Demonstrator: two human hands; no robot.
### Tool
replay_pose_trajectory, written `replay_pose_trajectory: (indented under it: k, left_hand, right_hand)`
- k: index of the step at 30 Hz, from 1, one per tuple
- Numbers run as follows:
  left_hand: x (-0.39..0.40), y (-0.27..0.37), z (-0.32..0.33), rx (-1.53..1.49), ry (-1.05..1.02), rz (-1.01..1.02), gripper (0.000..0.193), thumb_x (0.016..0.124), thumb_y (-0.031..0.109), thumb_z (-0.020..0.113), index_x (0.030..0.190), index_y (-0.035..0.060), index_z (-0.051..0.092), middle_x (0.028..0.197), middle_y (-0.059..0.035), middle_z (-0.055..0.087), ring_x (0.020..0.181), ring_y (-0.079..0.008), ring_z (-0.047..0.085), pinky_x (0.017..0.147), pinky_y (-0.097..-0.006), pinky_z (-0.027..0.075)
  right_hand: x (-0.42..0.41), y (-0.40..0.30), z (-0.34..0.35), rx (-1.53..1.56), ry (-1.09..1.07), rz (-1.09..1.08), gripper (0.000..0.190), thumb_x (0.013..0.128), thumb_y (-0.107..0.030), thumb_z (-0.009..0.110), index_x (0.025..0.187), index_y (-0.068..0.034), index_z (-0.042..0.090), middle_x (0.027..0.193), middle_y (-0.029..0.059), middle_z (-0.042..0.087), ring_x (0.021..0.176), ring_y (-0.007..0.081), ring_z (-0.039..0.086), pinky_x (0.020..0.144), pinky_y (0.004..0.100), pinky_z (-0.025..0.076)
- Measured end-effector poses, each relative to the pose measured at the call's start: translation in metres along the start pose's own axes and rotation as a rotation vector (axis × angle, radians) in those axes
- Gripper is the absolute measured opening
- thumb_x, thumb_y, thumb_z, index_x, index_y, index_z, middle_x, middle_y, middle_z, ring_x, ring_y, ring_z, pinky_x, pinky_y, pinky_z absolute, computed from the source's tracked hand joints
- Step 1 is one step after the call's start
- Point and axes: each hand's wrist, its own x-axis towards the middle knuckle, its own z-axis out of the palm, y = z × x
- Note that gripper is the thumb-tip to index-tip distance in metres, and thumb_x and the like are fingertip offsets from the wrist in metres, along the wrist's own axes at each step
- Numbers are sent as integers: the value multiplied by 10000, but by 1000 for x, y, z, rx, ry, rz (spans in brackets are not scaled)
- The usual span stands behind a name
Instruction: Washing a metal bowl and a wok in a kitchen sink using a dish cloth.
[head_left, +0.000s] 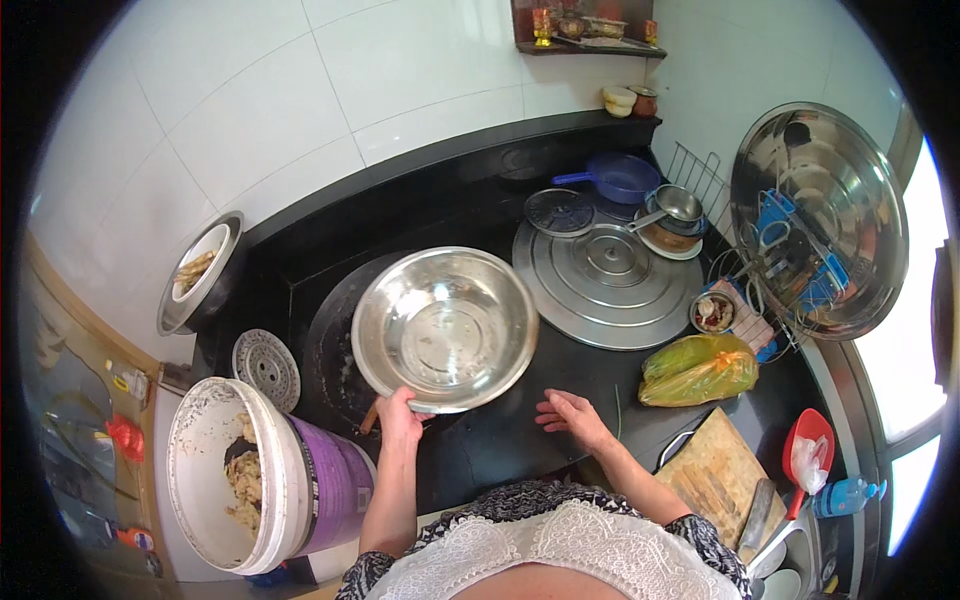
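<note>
My left hand (401, 418) grips the near rim of a wide stainless steel basin (442, 337). The basin is tilted towards me, and its inside looks bare apart from wet-looking spots. Behind it lies a large dark round wok or pan (330, 352), mostly covered by the basin. My right hand (568, 415) hovers over the black countertop (510, 442) to the right of the basin, fingers apart, holding nothing. A thin green stalk (618, 411) lies just right of that hand.
At left stands a purple-and-white bucket (334, 480) with doughy lumps inside. A large metal lid (540, 300) lies behind, near a blue strainer (622, 178). To the right are a yellow-green plastic bag (697, 371), a cutting board (701, 472) bearing a cleaver (757, 514), and a leaning steel basin (817, 172).
</note>
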Motion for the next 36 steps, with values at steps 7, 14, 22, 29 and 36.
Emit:
replay_pose_trajectory:
  k: [7, 14, 22, 29, 36]
  left_hand:
    - [-55, -48, 69, 88, -213, -95, 342, 647, -29, 453, 984, -71, 489, 839, -125, 556, 687, -229, 591, 493, -332, 506]
    - [-111, -65, 109, 56, -494, -29, 398, 643, -73, 444, 1039, -96, 474, 965, -115, 552, 862, -209, 553, 756, -312, 433]
    - [-176, -113, 114, 141, -908, -262, 552, 639, -52, 435, 1186, -50, 364, 1074, -130, 499, 973, -215, 508, 835, -306, 409]
    - [-258, -158, 117, 152, -1135, -398, 480, 634, -62, 443, 1113, -75, 422, 1027, -127, 526, 928, -221, 534, 809, -307, 430]
    - [-350, -207, 136, 282, -1329, -569, 343, 642, -52, 458, 976, -104, 514, 872, -120, 591, 755, -203, 593, 696, -290, 478]
  right_hand:
    - [-39, -23, -32, 322, 82, -154, 597, 841, -382, 494, 1235, 28, 314, 1125, 149, 498, 923, 233, 556, 740, 352, 479]
    - [-110, 2, -59, 253, 554, -363, 321, 760, -137, 568, 1023, 46, 539, 935, 91, 596, 827, 157, 556, 739, 286, 438]
    - [-251, 60, -33, 235, 933, -539, 286, 771, -152, 561, 991, 31, 569, 895, 58, 603, 805, 131, 549, 735, 273, 434]
    - [-362, 138, -26, 155, 1191, -601, 553, 853, -483, 421, 1070, 17, 515, 976, 85, 582, 894, 151, 536, 753, 296, 442]
    - [-482, 176, -26, 476, 1471, -705, 488, 899, -416, 313, 1001, -1, 548, 874, 99, 609, 757, 183, 602, 674, 310, 491]
